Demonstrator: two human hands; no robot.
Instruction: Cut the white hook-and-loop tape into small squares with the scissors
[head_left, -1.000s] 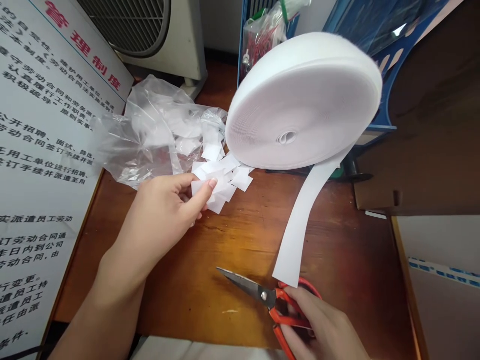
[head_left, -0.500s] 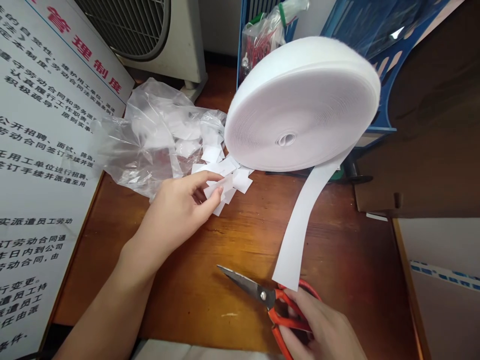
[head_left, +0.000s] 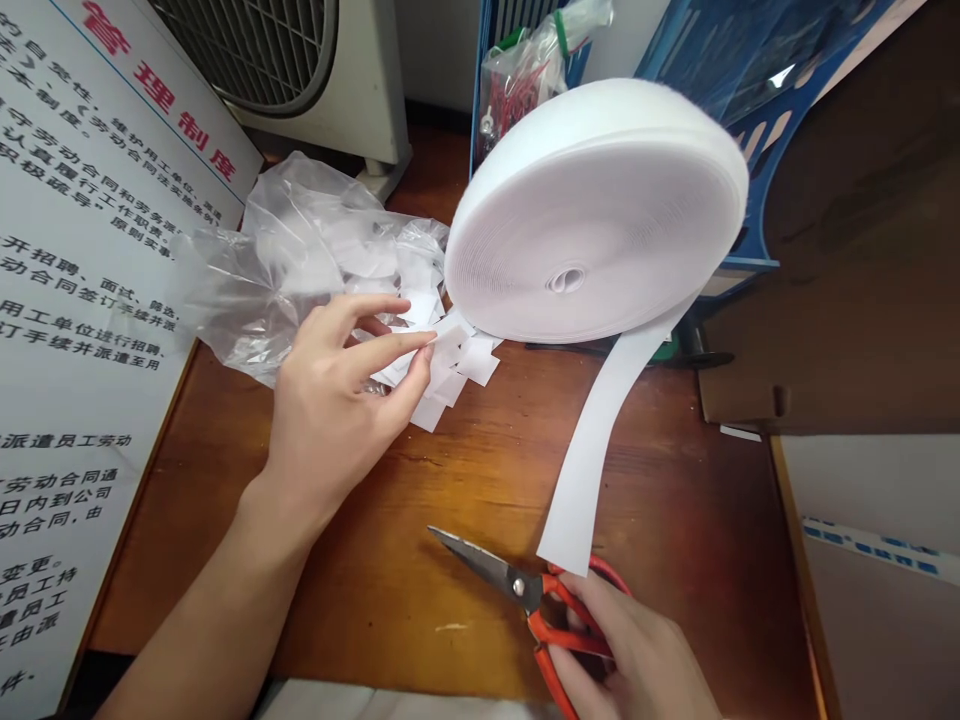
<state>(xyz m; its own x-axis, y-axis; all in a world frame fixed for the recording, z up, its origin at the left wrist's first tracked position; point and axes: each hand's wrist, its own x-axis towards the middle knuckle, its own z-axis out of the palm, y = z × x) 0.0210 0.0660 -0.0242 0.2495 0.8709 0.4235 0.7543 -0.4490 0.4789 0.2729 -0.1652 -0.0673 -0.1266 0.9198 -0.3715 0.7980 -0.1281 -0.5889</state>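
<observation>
Nearest, at the bottom edge: right hand [head_left: 637, 660], palm down, fingers curled through the orange handles of the scissors [head_left: 536, 600], blades together and pointing left, lying low over the wooden table [head_left: 480, 480]. Just above the handles, the cut end of a loose white strip [head_left: 592, 450], hanging down from the big white tape roll [head_left: 592, 210].

Farther in, left: left hand [head_left: 337, 400] reaching forward from a bare forearm, wrist straight, fingers spread and loosely extended, thumb and forefinger tips resting on the pile of small white cut squares [head_left: 450, 360]; nothing clearly pinched between them.

Beyond, crumpled clear plastic bag [head_left: 285, 260] touching the pile. Left edge, printed notice board [head_left: 82, 280]. Far back, a fan housing [head_left: 300, 60] and a blue rack [head_left: 750, 150].
</observation>
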